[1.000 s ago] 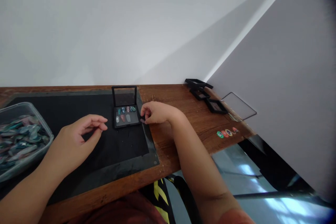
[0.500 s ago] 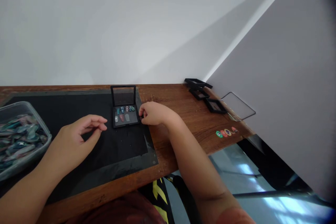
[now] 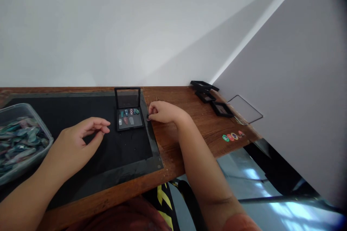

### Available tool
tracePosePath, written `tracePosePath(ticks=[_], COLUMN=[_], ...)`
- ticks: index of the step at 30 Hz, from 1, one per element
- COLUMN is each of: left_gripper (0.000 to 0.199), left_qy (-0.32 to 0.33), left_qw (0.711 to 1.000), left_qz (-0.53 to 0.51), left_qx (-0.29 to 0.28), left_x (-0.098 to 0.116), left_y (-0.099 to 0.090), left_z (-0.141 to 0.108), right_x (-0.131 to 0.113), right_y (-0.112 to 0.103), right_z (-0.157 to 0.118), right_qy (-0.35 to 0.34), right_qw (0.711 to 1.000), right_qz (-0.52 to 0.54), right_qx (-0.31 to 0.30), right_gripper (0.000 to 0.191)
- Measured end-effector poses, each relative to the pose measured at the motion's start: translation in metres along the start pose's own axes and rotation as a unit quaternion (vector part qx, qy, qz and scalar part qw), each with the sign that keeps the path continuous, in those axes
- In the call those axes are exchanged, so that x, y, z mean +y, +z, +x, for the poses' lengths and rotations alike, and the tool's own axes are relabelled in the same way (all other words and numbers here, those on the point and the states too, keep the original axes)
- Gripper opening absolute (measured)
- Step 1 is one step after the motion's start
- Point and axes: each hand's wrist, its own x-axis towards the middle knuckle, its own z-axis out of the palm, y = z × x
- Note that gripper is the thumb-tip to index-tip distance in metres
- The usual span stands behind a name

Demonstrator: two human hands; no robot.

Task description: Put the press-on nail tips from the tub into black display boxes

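Observation:
An open black case (image 3: 130,127) with a clear lid stands on the black mat (image 3: 127,151). Inside lie false nails (image 3: 125,120) in two rows, blue-green and patterned ones behind, white, pink and grey ones in front. To the right of the case, my right hand (image 3: 162,112) pinches a small dark piece (image 3: 148,117) at the mat's edge; its kind is unclear. My left hand (image 3: 78,140) hovers left of the case, thumb and fingertips drawn together. Whatever may sit between them is too small to make out.
A clear plastic tub (image 3: 48,133) heaped with false nails (image 3: 21,140) stands at the left. Several black cases (image 3: 222,109) lie at the back right by the wall. Round stickers (image 3: 230,136) and a thin wire frame (image 3: 251,108) are on the right side of the wooden table (image 3: 176,95).
My right hand has shifted slightly right, away from the case's side, and the dark piece at its fingertips now shows. My left hand has barely moved.

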Motion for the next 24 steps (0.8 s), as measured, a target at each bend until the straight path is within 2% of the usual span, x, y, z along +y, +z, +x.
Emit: tracePosePath(ticks=[3, 8, 12, 18, 24], left_gripper=[0.027, 0.027, 0.028, 0.029, 0.028], left_qy=[-0.001, 0.011, 0.015, 0.002, -0.011], left_qw=[1.000, 1.000, 1.000, 1.000, 1.000], left_qz=[0.003, 0.007, 0.013, 0.016, 0.015], left_qx=[-0.003, 0.012, 0.018, 0.011, 0.002], left_x=[0.002, 0.000, -0.002, 0.004, 0.006], left_y=[-0.001, -0.002, 0.000, -0.003, -0.005], left_z=[-0.001, -0.001, -0.001, -0.001, -0.003], right_x=[0.001, 0.000, -0.001, -0.008, -0.018], right_y=[-0.001, 0.001, 0.003, 0.003, 0.009], right_z=[0.000, 0.001, 0.001, -0.005, -0.007], right_qy=[-0.002, -0.003, -0.014, -0.033, -0.105], right_qw=[1.000, 0.999, 0.998, 0.998, 0.988], right_qz=[-0.016, -0.022, -0.031, 0.041, 0.064], right_qx=[-0.015, -0.046, -0.048, 0.034, 0.096], right_gripper=[0.019, 0.013, 0.016, 0.014, 0.005])
